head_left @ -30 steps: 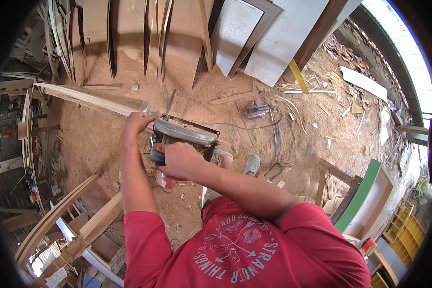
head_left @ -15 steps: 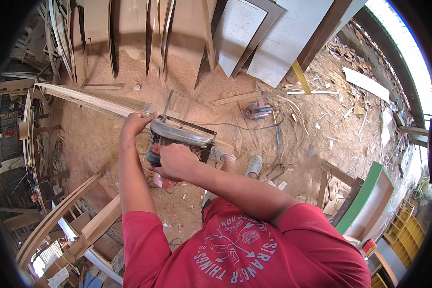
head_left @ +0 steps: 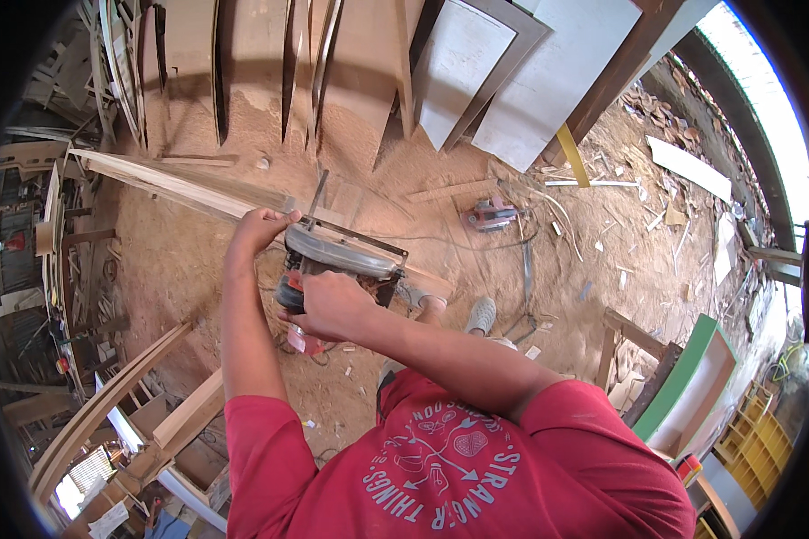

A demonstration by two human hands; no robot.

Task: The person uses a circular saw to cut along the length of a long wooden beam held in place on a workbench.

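We see the right hand wrapped around the black-and-red handle of a circular saw with a curved grey metal guard. Its fingers are curled closed on the grip, though their tips are hidden from us. The left hand lies at the saw's far left end, over a long, pale, straight-edged wooden plank. Its thumb stretches toward the saw, beside a thin metal bar; the other fingers bend over the wood, and we cannot tell how tightly they close.

The saw sits over the plank, in front of the person, and the plank runs out past it on both sides. Its right end reaches the person's left foot; whether they touch we cannot tell.

We judge the saw to be heavy, rigid and lopsided, so the handle is the place for a full grip, with fingers well clear of the blade side. The plank looks stiff and fairly light for its length, perhaps a little slippery where dust coats it; we would hold it by its long edges, away from the saw. Sawdust covers the floor around them.
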